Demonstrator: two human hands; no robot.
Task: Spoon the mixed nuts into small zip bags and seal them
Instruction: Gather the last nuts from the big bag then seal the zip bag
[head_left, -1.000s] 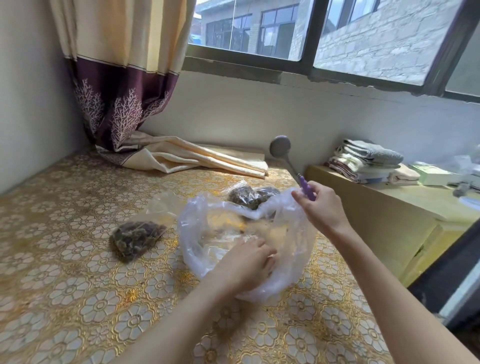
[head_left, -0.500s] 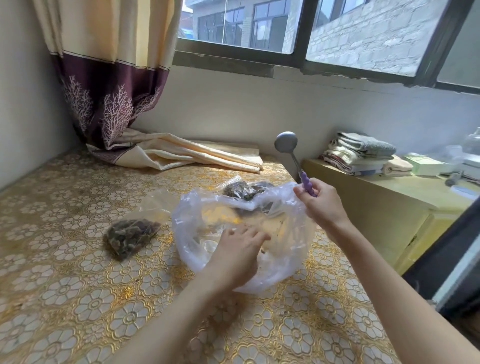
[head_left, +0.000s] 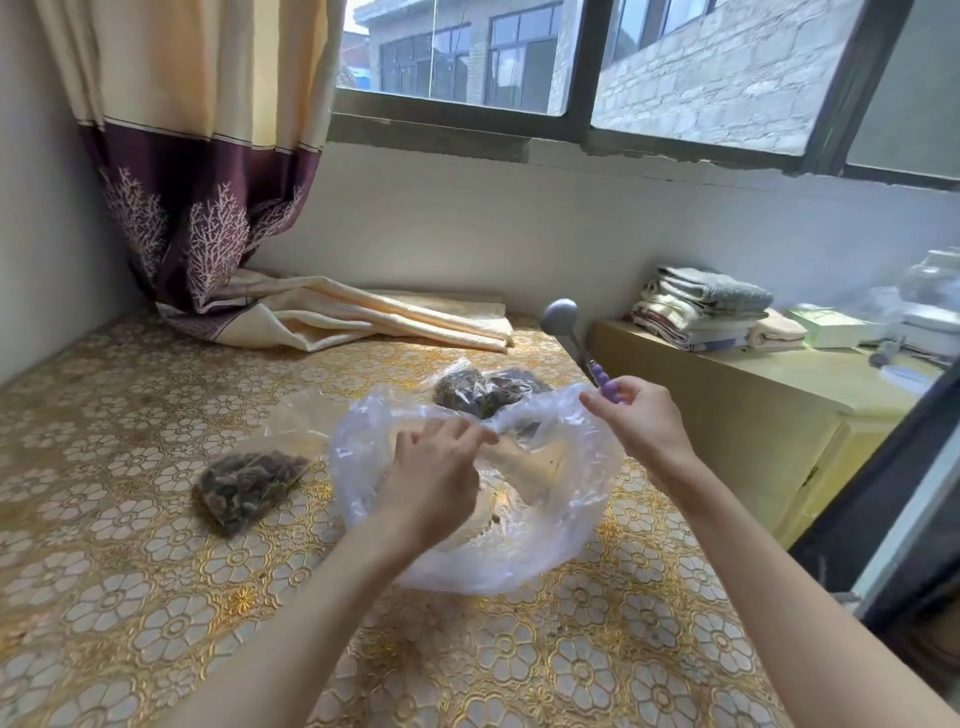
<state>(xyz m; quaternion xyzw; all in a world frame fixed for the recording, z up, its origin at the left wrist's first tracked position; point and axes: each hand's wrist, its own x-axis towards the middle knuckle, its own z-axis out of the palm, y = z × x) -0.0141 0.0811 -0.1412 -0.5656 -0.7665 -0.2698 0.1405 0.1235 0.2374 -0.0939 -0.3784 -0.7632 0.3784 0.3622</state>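
While the right hand (head_left: 641, 423) holds the spoon (head_left: 563, 325), the left hand (head_left: 434, 480) pinches the plastic bag (head_left: 566, 525).

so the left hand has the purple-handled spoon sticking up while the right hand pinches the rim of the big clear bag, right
Not quite: the hands are swapped. The head view shows the right hand gripping the purple-handled spoon, bowl pointing up, while the left hand pinches the rim of the big clear bag.

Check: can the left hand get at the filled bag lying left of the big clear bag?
Probably yes. The filled bag lies in the open on the table, nothing between, but the left hand is pinching the big clear bag's rim and must let go.
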